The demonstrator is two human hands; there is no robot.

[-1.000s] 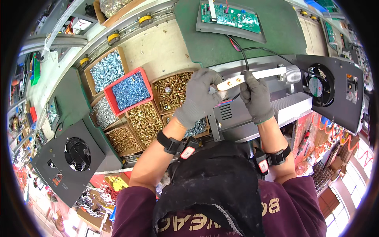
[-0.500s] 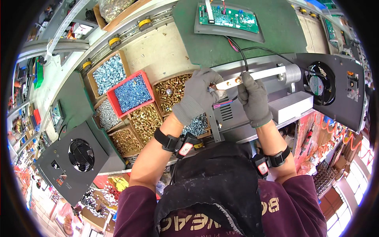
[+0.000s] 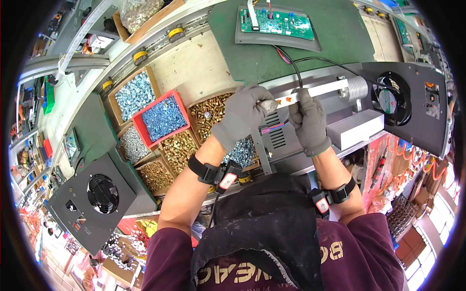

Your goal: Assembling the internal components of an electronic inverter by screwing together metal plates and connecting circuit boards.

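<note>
A flat silvery metal bar [image 3: 327, 90] lies slantwise over a dark sheet-metal chassis [image 3: 276, 154], with copper-coloured bolts showing near its left end. My left hand [image 3: 244, 114], in a grey glove, is closed with fingertips around that left end, which they hide. Just right of the bolts my right hand [image 3: 309, 123], gloved too, is closed on a black cable [image 3: 297, 72] where it meets the bar. Red and blue wires [image 3: 274, 127] come out between the hands. The bar's right end reaches a ribbed metal cylinder [image 3: 357, 88].
Left of my hands stand boxes of fasteners, including a red bin [image 3: 162, 119] of bluish screws and brassy bolts [image 3: 179, 149]. A green circuit board [image 3: 276, 23] lies on a green mat [image 3: 340, 43]. A finned heat sink [image 3: 357, 129] and a fan panel [image 3: 410, 104] are at right.
My left fingers have closed over the bar's left end, which showed between them before. The right hand keeps its hold. The whole view has shifted slightly.
</note>
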